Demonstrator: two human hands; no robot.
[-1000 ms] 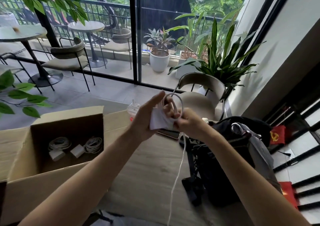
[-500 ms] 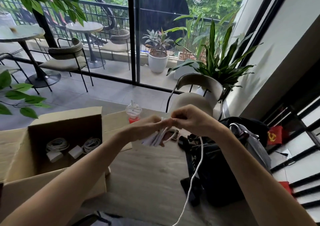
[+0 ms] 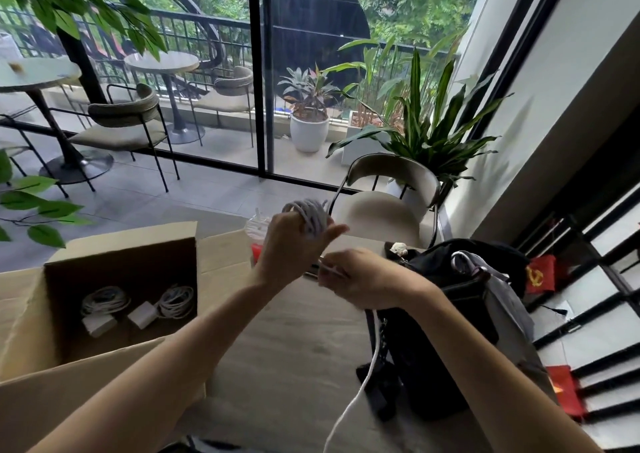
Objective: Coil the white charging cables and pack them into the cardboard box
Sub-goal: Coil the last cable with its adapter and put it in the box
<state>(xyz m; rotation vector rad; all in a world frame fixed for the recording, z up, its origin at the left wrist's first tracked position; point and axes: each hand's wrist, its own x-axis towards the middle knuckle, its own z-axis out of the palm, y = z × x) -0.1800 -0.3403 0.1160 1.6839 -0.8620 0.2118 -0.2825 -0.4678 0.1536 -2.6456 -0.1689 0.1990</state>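
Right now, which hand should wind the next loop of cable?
The right hand: it pinches the loose cable just below the coil, which the left hand holds up, wrapped round its fingers.

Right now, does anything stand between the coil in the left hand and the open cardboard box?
Nothing visible does. The coil sits on the left hand, above and right of the open cardboard box. Its loose tail runs through the right hand and hangs beside the black bag.
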